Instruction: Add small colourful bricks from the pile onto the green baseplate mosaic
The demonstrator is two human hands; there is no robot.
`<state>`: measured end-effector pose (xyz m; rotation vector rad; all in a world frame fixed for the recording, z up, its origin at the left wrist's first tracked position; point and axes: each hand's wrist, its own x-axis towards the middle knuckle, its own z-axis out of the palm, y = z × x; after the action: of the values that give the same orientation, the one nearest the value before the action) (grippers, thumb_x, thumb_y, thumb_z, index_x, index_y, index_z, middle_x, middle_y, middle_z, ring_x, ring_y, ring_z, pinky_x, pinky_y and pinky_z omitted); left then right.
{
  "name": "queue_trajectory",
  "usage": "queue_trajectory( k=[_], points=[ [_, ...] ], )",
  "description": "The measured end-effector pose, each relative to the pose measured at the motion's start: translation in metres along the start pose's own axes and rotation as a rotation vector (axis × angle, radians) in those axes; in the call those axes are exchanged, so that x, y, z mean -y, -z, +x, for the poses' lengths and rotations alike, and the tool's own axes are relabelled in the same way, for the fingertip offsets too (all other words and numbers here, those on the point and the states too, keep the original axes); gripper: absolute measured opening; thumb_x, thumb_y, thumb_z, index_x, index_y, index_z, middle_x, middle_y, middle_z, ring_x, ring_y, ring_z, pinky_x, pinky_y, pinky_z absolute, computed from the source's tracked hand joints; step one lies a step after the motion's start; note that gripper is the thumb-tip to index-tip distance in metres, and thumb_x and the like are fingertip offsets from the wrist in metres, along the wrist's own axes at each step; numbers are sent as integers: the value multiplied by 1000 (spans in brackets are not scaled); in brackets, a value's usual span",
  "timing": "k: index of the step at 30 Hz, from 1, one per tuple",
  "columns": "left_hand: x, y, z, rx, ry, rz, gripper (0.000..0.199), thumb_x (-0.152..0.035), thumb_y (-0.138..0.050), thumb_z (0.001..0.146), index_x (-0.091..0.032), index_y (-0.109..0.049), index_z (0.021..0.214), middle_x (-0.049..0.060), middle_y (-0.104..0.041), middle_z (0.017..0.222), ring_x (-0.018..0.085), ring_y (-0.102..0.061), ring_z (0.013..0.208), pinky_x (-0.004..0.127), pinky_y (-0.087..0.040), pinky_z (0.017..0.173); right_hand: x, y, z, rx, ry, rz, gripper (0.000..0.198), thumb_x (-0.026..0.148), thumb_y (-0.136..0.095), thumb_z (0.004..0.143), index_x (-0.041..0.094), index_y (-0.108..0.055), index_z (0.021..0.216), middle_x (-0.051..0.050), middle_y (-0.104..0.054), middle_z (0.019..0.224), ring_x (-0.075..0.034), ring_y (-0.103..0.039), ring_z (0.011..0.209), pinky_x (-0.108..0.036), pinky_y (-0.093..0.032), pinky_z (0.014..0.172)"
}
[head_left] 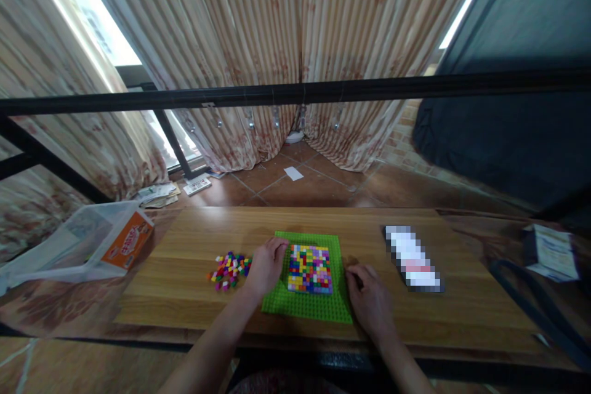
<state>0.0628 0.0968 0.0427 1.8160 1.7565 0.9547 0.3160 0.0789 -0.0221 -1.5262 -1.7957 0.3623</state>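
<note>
A green studded baseplate (307, 309) lies on the wooden table. On it sits a roughly square block of small multicoloured bricks (310, 269), packed side by side. My left hand (268, 265) is over the baseplate's left edge, its fingers pinched together close to the block's upper left corner. Whatever that pinch may hold is too small to make out. Beside the plate's right edge rests my right hand (370, 300), fingers curled in and tips close to the edge; their inner side is hidden. A pile of loose coloured bricks (229, 269) lies left of my left hand, partly behind it.
A phone-like object with a blurred-out screen (412, 258) lies on the right of the wooden table (184, 308). A clear plastic bin (83, 240) with an orange box (128, 245) stands at the left. A black metal bar (277, 95) crosses before the curtains (258, 24).
</note>
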Motion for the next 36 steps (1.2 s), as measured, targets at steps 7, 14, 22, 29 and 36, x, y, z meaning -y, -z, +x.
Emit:
queue_trajectory(
  k=[7, 14, 22, 29, 36],
  points=[
    [-3, 2, 18, 97, -89, 69, 26, -21, -46, 92, -20, -72, 87, 5, -71, 91, 17, -65, 88, 30, -50, 84, 0, 0, 0, -14, 11, -10, 29, 36, -42, 94, 21, -66, 86, -7, -66, 90, -19, -62, 79, -30, -45, 71],
    [-8, 4, 27, 215, -116, 79, 26, -22, -49, 90, -21, -74, 84, 4, -72, 90, 17, -65, 87, 26, -49, 83, 2, 1, 1, 8, -8, 15, 29, 36, -42, 94, 21, -65, 86, -7, -65, 88, -19, -61, 79, -30, -45, 71],
    [-4, 4, 34, 292, -23, 24, 26, -25, -51, 85, -19, -76, 85, 1, -75, 84, 17, -66, 79, 25, -49, 74, 3, 1, 1, -12, -9, -4, 28, 34, -43, 94, 21, -66, 87, -7, -67, 91, -19, -62, 80, -30, -45, 71],
    [6, 2, 39, 334, -47, -44, 27, -28, -52, 85, -17, -76, 82, 0, -74, 78, 17, -65, 75, 24, -48, 72, 4, 3, 1, 4, -9, 7, 25, 32, -44, 94, 21, -65, 85, -6, -66, 90, -18, -61, 81, -30, -45, 73],
    [6, 2, 36, 323, -105, -11, 28, -26, -49, 88, -19, -77, 88, 1, -76, 90, 17, -67, 83, 24, -48, 77, 5, 2, 1, -3, -17, 11, 22, 31, -46, 93, 21, -64, 86, -5, -65, 88, -18, -61, 81, -30, -45, 74]
  ],
)
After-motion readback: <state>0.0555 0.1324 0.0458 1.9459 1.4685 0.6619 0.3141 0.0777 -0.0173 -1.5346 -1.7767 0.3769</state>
